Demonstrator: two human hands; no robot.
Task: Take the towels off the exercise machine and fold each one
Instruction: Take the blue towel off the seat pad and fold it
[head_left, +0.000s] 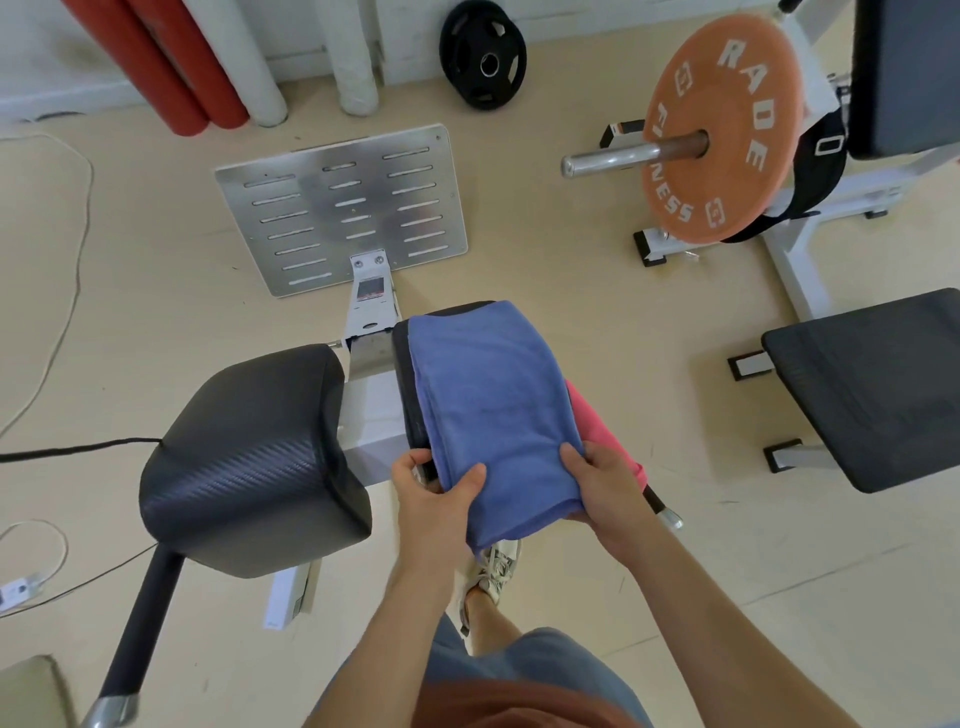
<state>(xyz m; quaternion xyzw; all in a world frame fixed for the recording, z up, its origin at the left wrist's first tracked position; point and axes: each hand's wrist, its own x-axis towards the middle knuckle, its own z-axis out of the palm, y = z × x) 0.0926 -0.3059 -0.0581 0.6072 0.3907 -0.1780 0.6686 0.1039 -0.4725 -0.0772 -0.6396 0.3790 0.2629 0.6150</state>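
A folded blue towel (488, 405) lies along the right black pad (408, 374) of the exercise machine. Its near end hangs off the pad, pinched by both hands. My left hand (434, 499) grips the near left corner with the thumb on top. My right hand (605, 488) holds the near right corner. A pink towel (602, 431) peeks out from under the blue one on the right side. The machine's left black pad (249, 462) is bare.
A slotted metal footplate (343, 208) stands beyond the pads. An orange weight plate (722, 130) on a bar and a black bench (872, 384) are to the right. A black weight plate (483, 54) leans on the far wall. Cables (67, 447) run across the floor at left.
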